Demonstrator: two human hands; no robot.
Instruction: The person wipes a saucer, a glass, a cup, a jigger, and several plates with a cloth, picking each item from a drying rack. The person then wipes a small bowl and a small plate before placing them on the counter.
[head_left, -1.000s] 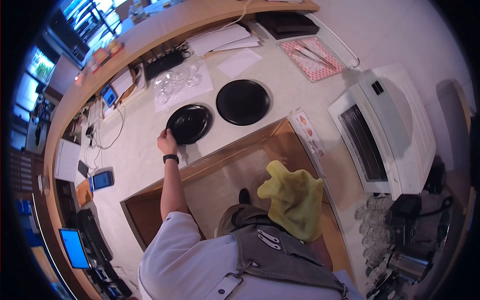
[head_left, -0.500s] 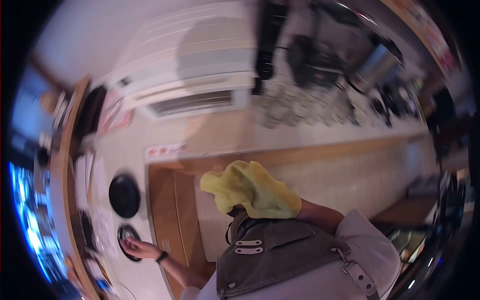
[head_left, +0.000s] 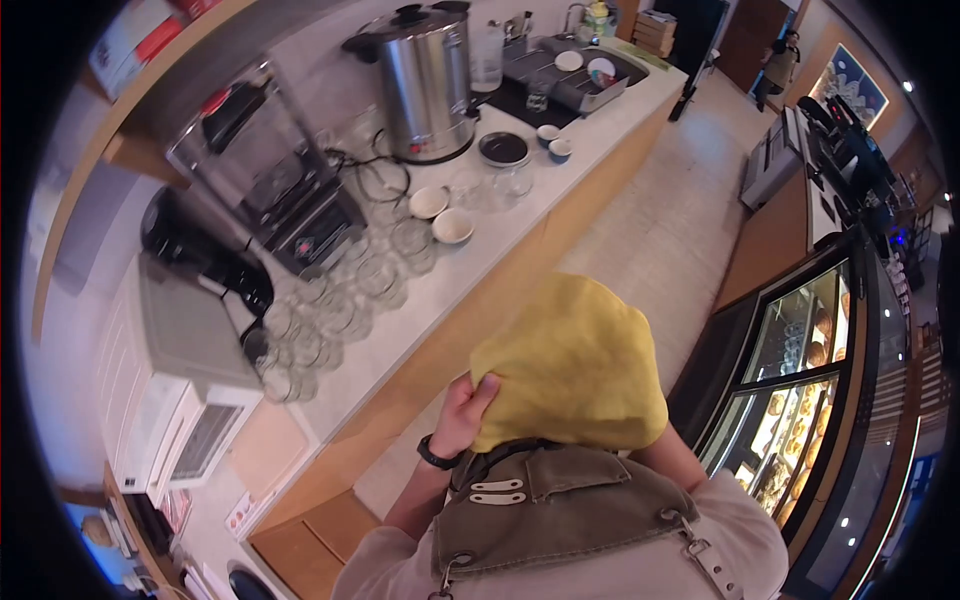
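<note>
A yellow cloth [head_left: 570, 360] is spread in front of the chest, above the brown apron [head_left: 560, 505]. My left hand [head_left: 465, 411], with a black band at the wrist, pinches the cloth's left edge between thumb and fingers. Beneath the cloth on the right lies my right hand, fully covered, with only the forearm [head_left: 672, 456] showing, so its fingers cannot be made out.
Along the left counter [head_left: 400, 330] stand glass jars [head_left: 345, 312], a blender [head_left: 285, 190], a steel urn [head_left: 425, 90], white bowls [head_left: 453, 226] and a sink [head_left: 590, 92]. A lit pastry case [head_left: 790, 420] is at right. Far off, a person [head_left: 779, 66] stands in the aisle.
The view has swung right along the counter. My left hand has left the small dark round object on the left counter and now grips the cloth, which looks more spread out.
</note>
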